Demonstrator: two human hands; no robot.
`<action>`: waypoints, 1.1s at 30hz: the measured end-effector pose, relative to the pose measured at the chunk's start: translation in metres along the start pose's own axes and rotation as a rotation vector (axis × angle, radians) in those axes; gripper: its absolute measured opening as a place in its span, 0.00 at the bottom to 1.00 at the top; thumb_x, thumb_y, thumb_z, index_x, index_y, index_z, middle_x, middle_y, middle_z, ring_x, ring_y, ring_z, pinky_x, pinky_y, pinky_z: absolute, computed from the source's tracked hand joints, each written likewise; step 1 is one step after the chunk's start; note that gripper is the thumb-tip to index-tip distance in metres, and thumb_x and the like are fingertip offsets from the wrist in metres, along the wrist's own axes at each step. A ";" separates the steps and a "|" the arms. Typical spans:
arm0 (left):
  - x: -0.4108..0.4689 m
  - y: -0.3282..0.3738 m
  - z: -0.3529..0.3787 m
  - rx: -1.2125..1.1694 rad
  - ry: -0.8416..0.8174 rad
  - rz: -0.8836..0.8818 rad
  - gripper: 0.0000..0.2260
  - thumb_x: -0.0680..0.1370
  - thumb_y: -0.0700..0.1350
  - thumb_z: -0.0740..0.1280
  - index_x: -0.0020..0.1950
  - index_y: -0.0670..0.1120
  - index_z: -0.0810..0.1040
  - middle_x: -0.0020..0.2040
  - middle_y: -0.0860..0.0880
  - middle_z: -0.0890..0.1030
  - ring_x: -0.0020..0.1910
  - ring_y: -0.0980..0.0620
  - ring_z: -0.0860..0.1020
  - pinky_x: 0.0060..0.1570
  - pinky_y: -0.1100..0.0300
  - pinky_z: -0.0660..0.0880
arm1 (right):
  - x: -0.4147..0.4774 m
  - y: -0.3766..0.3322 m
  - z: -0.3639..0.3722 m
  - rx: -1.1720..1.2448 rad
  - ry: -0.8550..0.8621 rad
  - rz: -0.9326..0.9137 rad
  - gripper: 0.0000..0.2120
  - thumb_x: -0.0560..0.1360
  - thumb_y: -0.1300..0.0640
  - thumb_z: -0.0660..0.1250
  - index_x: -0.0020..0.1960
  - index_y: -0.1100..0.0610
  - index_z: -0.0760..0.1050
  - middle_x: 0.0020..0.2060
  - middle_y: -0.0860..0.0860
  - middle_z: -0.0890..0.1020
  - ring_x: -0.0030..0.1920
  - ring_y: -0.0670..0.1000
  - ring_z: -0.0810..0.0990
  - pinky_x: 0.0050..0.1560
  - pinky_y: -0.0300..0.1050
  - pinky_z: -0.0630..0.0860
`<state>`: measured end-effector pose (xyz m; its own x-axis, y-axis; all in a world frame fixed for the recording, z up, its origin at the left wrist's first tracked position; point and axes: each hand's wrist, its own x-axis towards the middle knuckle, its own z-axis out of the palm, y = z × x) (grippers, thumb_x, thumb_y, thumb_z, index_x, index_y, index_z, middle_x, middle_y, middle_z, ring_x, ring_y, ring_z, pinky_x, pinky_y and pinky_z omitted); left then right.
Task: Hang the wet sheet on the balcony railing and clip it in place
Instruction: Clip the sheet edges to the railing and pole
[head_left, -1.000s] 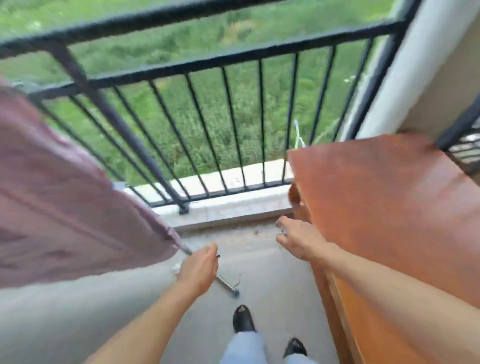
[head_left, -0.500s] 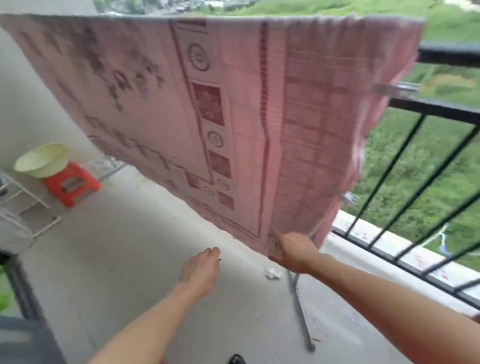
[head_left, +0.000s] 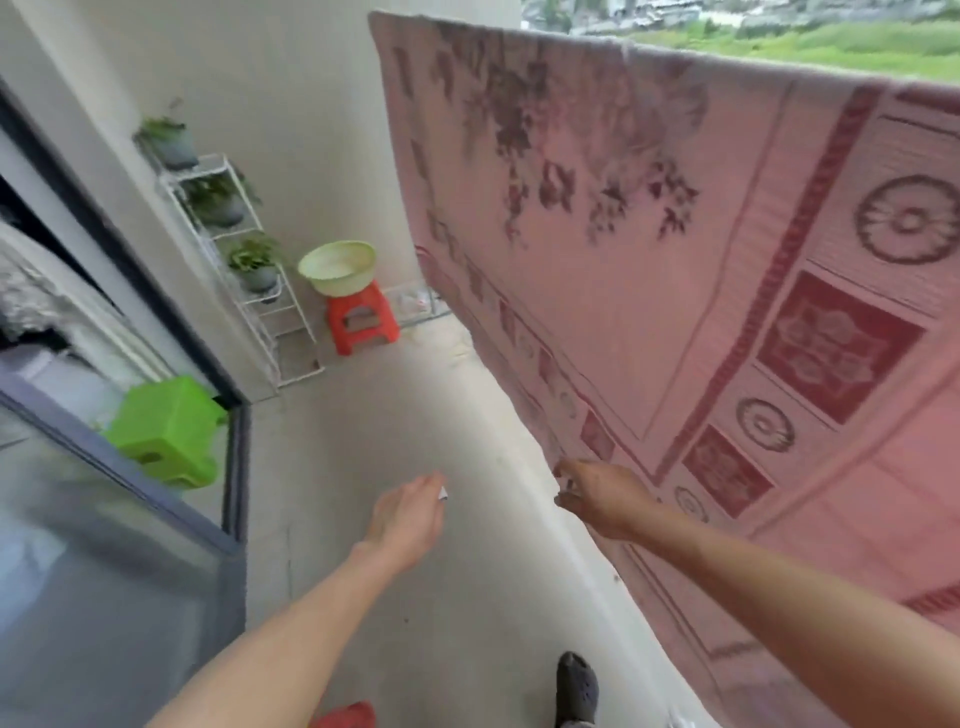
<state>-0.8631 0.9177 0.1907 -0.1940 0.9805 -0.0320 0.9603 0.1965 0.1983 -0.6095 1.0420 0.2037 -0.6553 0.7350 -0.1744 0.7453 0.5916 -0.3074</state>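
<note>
The pink patterned sheet (head_left: 649, 270) hangs draped from its top edge across the right half of the view and hides the railing behind it. My right hand (head_left: 597, 499) is at the sheet's lower hem with its fingers pinched on the cloth. My left hand (head_left: 408, 517) hovers over the balcony floor, apart from the sheet, its fingers closed around a small white thing (head_left: 443, 493) that pokes out at the fingertips; it looks like a clip, but I cannot make it out clearly.
A pale green basin (head_left: 337, 267) sits on a red stool (head_left: 361, 325) in the far corner beside a white plant rack (head_left: 244, 249). A green stool (head_left: 166, 431) stands by the glass sliding door (head_left: 104, 571) on the left. My dark shoe (head_left: 576, 686) is on the concrete floor.
The view has swung left along the balcony, so the bare railing and wooden table have left the frame. My right hand has gone to the sheet's lower hem and moved left along it.
</note>
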 end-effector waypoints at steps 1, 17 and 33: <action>0.022 -0.009 -0.005 0.008 0.014 -0.030 0.07 0.80 0.46 0.59 0.54 0.47 0.74 0.54 0.46 0.81 0.54 0.41 0.78 0.45 0.52 0.71 | 0.031 0.003 -0.006 -0.004 -0.009 -0.021 0.18 0.80 0.46 0.61 0.67 0.52 0.69 0.59 0.48 0.81 0.57 0.55 0.79 0.50 0.45 0.73; 0.278 -0.213 -0.075 -0.076 0.123 -0.401 0.06 0.79 0.44 0.59 0.52 0.48 0.74 0.51 0.48 0.80 0.48 0.41 0.78 0.42 0.52 0.73 | 0.461 -0.074 -0.095 -0.032 -0.045 -0.267 0.21 0.78 0.43 0.63 0.67 0.51 0.71 0.55 0.48 0.83 0.57 0.56 0.80 0.49 0.46 0.75; 0.594 -0.477 -0.174 -0.016 0.080 -0.273 0.07 0.80 0.45 0.57 0.54 0.47 0.73 0.55 0.47 0.77 0.52 0.40 0.78 0.45 0.51 0.72 | 0.841 -0.169 -0.161 -0.146 0.043 -0.198 0.21 0.79 0.43 0.62 0.68 0.52 0.70 0.59 0.50 0.82 0.58 0.57 0.79 0.49 0.46 0.73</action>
<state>-1.4714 1.4046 0.2476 -0.4605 0.8876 -0.0093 0.8672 0.4522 0.2084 -1.2666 1.6140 0.2597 -0.7870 0.6114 -0.0827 0.6145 0.7650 -0.1928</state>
